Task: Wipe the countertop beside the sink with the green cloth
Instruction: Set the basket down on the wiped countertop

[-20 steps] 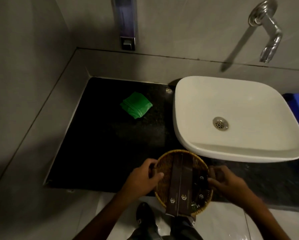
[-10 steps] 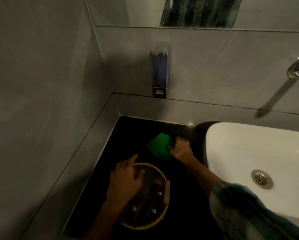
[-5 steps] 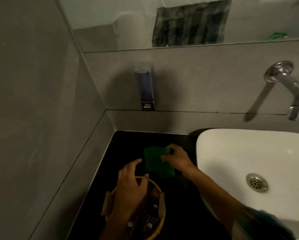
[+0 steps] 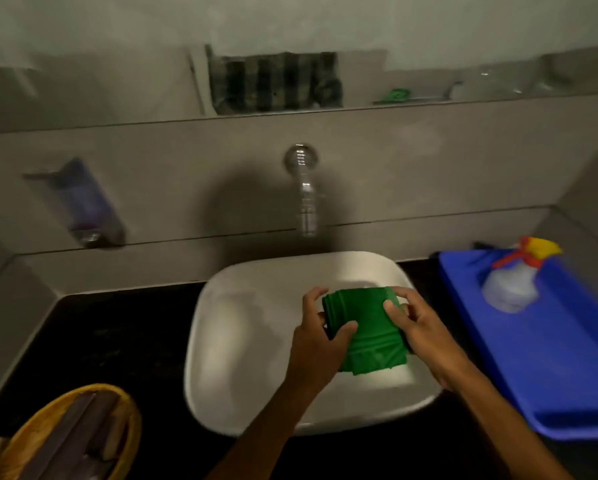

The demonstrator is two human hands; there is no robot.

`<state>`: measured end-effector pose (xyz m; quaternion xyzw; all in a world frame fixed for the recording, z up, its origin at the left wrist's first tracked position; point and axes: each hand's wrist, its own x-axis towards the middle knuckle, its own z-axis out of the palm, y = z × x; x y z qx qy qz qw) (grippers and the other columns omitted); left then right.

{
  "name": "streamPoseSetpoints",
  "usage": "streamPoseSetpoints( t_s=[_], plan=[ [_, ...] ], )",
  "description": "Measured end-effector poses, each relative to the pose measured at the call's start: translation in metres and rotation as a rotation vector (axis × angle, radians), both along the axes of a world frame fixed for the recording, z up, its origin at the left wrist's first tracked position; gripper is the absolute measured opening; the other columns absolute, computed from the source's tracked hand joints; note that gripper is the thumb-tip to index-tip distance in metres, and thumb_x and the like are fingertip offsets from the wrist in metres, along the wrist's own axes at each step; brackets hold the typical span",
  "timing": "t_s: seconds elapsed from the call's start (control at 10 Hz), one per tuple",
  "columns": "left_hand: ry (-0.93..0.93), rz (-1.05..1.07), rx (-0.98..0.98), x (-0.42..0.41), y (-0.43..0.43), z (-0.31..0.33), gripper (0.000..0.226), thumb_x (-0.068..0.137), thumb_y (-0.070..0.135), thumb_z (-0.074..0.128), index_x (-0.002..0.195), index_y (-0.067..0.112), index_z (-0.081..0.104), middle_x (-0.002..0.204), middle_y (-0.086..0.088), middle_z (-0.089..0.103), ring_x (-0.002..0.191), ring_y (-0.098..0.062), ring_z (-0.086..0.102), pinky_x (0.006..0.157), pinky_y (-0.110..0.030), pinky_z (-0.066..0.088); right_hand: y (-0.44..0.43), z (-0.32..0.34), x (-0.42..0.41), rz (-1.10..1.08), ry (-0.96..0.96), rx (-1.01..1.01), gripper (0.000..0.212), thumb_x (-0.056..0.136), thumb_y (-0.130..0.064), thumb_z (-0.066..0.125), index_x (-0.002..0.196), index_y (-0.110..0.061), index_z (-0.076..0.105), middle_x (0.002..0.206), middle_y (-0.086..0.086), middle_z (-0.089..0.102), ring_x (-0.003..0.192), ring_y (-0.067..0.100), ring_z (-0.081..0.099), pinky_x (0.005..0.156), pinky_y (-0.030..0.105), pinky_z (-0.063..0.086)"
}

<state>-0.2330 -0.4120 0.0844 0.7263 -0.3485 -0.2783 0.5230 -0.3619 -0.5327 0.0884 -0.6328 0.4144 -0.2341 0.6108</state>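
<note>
Since half a second before, the green cloth (image 4: 367, 332) had been carried from the dark tabletop (image 4: 117, 341) at the left of the sink to a place over the white sink (image 4: 242, 341), and the left hand (image 4: 320, 344) had been taken off the woven basket (image 4: 83, 434), which was now seen at the lower left corner. The view had also been turned toward the tap (image 4: 304, 192).

The tabletop was seen bare and dark between the basket and the sink; this stretch is judged to be the part still to be wiped. At the right of the sink a blue tray (image 4: 550, 358) was placed, with a spray bottle (image 4: 515, 278) lying in it, apart from the hands.

The cloth was held folded, in several layers, above the basin and not touching the tabletop. It was pinched from both sides: the left grip was closed on its left edge with the thumb over the front, and the right hand (image 4: 425, 330) was closed on its right edge with the fingers pressed on the top. It is judged that the cloth was held so, under the tap, in order to be refolded or wetted before the wiping. No water was seen running, though the picture is blurred.
</note>
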Motion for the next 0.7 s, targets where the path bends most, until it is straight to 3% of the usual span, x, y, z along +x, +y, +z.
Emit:
streamPoseSetpoints(
  t_s=[0.1,0.2,0.3,0.4,0.5,0.6,0.7],
  plan=[
    [-0.039,-0.037,0.028,-0.052,-0.048,-0.001,0.048,0.081,0.026,0.068,0.118,0.034,0.039,0.093,0.004,0.066,0.076,-0.013,0.065,0.063,-0.017,0.052,-0.039,-0.002,-0.056,-0.142,0.059,-0.028,0.032,0.088,-0.005,0.058,0.115,-0.022,0.051,0.091,0.007,0.066,0.078,0.021,0.065,0.064,0.026,0.051],
    [-0.123,-0.184,0.056,-0.130,-0.114,-0.015,0.029,0.081,0.021,0.065,0.108,0.023,0.053,0.097,-0.006,0.068,0.091,-0.028,0.065,0.080,-0.034,0.047,-0.082,-0.017,-0.140,-0.347,0.147,-0.065,0.038,0.080,0.002,0.061,0.093,-0.033,0.054,0.086,0.013,0.062,0.071,0.025,0.058,0.065,0.033,0.048],
    [-0.189,-0.357,0.113,-0.174,-0.148,-0.032,0.025,0.083,0.018,0.062,0.108,0.019,0.063,0.109,-0.012,0.068,0.104,-0.030,0.061,0.091,-0.033,0.042,-0.103,-0.033,-0.188,-0.401,0.289,-0.164,0.028,0.076,-0.005,0.067,0.076,-0.033,0.063,0.080,0.005,0.065,0.073,0.024,0.060,0.071,0.036,0.050],
    [-0.281,-0.547,0.198,-0.228,-0.185,-0.056,0.043,0.088,0.024,0.055,0.130,0.020,0.051,0.135,-0.017,0.052,0.126,-0.033,0.047,0.105,-0.037,0.036,-0.129,-0.050,-0.234,-0.421,0.493,-0.292,0.021,0.081,-0.006,0.067,0.080,-0.027,0.069,0.090,0.006,0.069,0.088,0.024,0.064,0.082,0.033,0.047],
    [-0.417,-0.651,0.346,-0.253,-0.200,-0.073,0.049,0.091,0.038,0.048,0.138,0.024,0.041,0.143,-0.018,0.042,0.134,-0.035,0.036,0.110,-0.047,0.029,-0.143,-0.063,-0.251,-0.393,0.592,-0.326,0.018,0.086,-0.007,0.059,0.097,-0.015,0.071,0.104,0.009,0.066,0.103,0.029,0.062,0.089,0.030,0.042],
    [-0.760,-0.643,0.392,-0.264,-0.195,-0.108,0.064,0.090,0.065,0.012,0.123,0.035,0.058,0.137,-0.023,0.052,0.140,-0.039,0.030,0.112,-0.055,0.009,-0.146,-0.094,-0.263,-0.102,1.000,-0.239,0.035,0.093,-0.021,0.044,0.126,-0.018,0.057,0.140,0.012,0.047,0.127,0.030,0.045,0.107,0.041,0.033],
    [-0.936,-0.623,0.335,-0.248,-0.193,-0.125,0.072,0.090,0.063,0.003,0.101,0.039,0.070,0.116,-0.016,0.070,0.130,-0.035,0.049,0.109,-0.052,0.008,-0.142,-0.101,-0.260,0.054,1.281,-0.341,0.044,0.090,-0.028,0.042,0.134,-0.025,0.048,0.150,0.007,0.031,0.135,0.029,0.033,0.108,0.047,0.025]
  ],
)
